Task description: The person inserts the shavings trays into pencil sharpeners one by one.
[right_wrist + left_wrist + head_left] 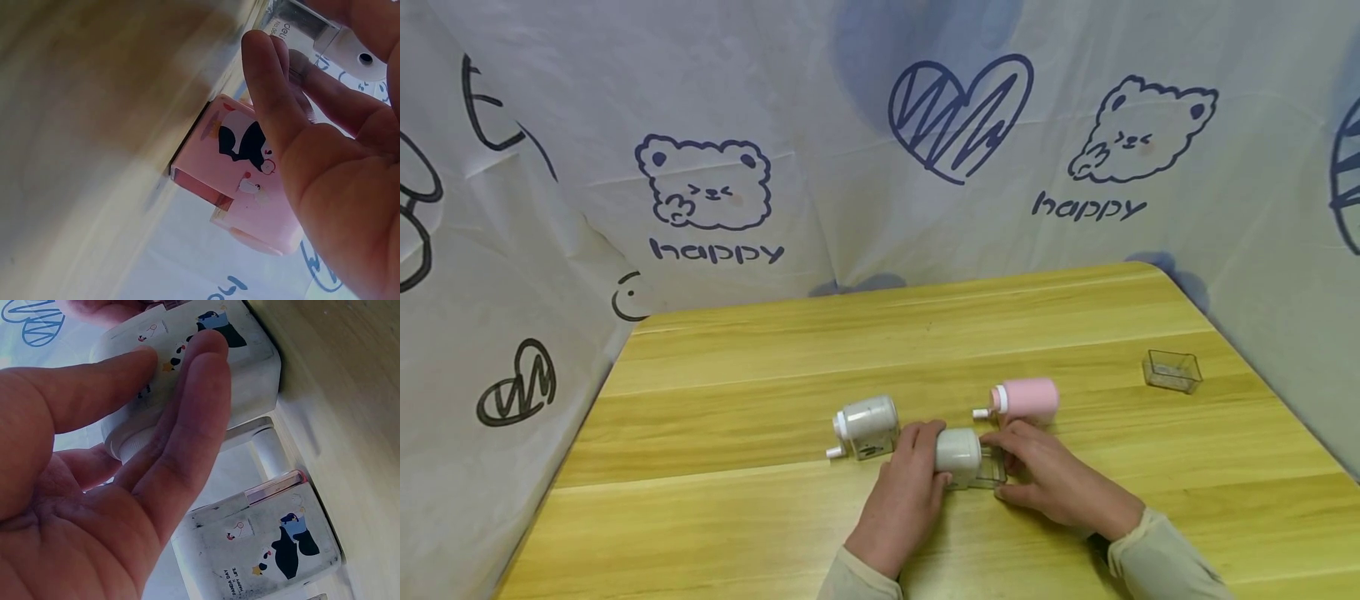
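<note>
My left hand (pixel 910 479) grips a white crank pencil sharpener (pixel 959 452) near the front middle of the table. In the left wrist view, thumb and fingers lie along the sides of this sharpener (pixel 253 375), which has panda prints. A clear shavings drawer (pixel 992 477) sticks out of its right end, and my right hand (pixel 1045 473) pinches it between thumb and fingers. The right wrist view shows the clear drawer (pixel 294 24) with lettering, beside the sharpener's end with the round pencil hole (pixel 365 59).
A second white sharpener (pixel 872 423) stands left of my left hand, its crank pointing left. Just behind my right hand is a pink sharpener (pixel 1033 398). Another clear drawer (pixel 1172 372) sits near the table's right edge. Printed cloth (pixel 850 200) hangs behind the table.
</note>
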Demonstrator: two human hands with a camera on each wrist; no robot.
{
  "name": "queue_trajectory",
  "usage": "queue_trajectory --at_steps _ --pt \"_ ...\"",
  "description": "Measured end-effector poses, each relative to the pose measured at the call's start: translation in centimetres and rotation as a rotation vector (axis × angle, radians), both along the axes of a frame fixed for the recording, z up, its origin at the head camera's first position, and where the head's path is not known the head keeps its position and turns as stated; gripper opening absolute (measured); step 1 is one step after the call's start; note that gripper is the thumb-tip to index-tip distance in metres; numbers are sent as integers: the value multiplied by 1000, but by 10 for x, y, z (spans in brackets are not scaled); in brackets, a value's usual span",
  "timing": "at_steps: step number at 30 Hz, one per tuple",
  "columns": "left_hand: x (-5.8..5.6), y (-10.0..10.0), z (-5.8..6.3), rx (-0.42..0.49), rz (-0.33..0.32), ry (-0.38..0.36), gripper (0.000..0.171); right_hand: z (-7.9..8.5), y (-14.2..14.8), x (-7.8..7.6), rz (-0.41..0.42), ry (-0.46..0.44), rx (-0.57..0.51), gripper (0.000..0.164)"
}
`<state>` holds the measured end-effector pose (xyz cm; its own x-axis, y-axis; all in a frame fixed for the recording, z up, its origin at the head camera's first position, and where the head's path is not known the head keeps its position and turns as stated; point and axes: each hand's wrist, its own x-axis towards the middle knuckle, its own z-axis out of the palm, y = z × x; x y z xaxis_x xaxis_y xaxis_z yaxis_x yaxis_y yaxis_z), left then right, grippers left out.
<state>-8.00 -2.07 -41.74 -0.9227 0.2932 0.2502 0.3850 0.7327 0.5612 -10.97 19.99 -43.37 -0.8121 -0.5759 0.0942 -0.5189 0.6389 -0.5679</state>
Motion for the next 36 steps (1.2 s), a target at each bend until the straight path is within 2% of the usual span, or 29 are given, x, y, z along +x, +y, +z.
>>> queue_trajectory --at_steps 36 --pt "0 -1 -2 -12 0 3 51 -3 -3 -3 21 20 15 55"
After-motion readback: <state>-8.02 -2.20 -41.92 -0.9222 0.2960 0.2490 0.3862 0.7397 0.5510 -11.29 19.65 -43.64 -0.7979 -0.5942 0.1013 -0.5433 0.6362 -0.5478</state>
